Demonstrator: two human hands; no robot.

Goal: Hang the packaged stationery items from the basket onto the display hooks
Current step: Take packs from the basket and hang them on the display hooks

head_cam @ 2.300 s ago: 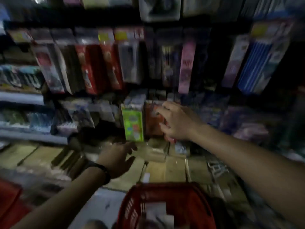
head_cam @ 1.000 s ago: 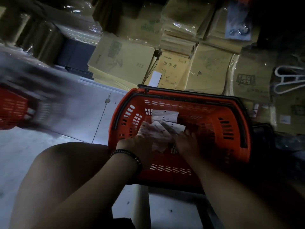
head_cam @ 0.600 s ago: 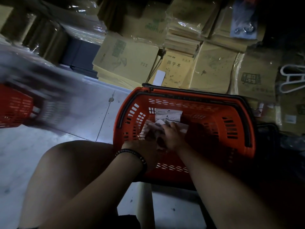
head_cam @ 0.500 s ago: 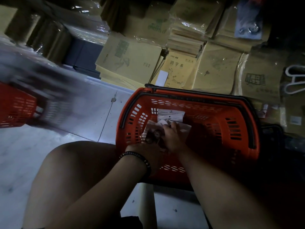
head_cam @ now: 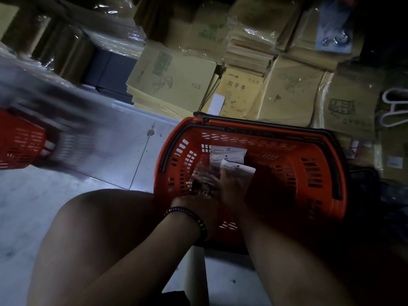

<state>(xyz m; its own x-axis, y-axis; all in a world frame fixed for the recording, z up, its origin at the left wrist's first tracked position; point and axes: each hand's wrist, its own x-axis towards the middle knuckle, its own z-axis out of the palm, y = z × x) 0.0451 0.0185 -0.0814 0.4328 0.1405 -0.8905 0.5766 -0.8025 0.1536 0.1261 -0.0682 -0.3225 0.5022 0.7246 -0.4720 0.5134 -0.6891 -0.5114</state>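
Both hands are down inside the basket: the left hand [head_cam: 196, 203] grasps a clear packet [head_cam: 202, 180] with dark contents, its fingers curled round the lower end, while the right hand [head_cam: 231, 188] lies just beside it with fingers on the heap, and in the dim light I cannot tell whether it grips anything. Pale floor [head_cam: 66, 195] fills the left and bottom of the view. Stacks of tan notebooks [head_cam: 174, 78], many wrapped in shiny film, lie across the top, just behind the basket. A bare thigh [head_cam: 106, 228] rises at lower left, touching the basket's near wall. The red basket [head_cam: 315, 164] sits in the middle with its black handles folded down along the rim. A second basket [head_cam: 17, 142], also red and blurred, stands well apart at the left edge. Carded packets [head_cam: 227, 152] with white header cards lie overlapped on the basket's bottom, just beyond the fingertips. A dark bead bracelet [head_cam: 189, 214] circles the left wrist.
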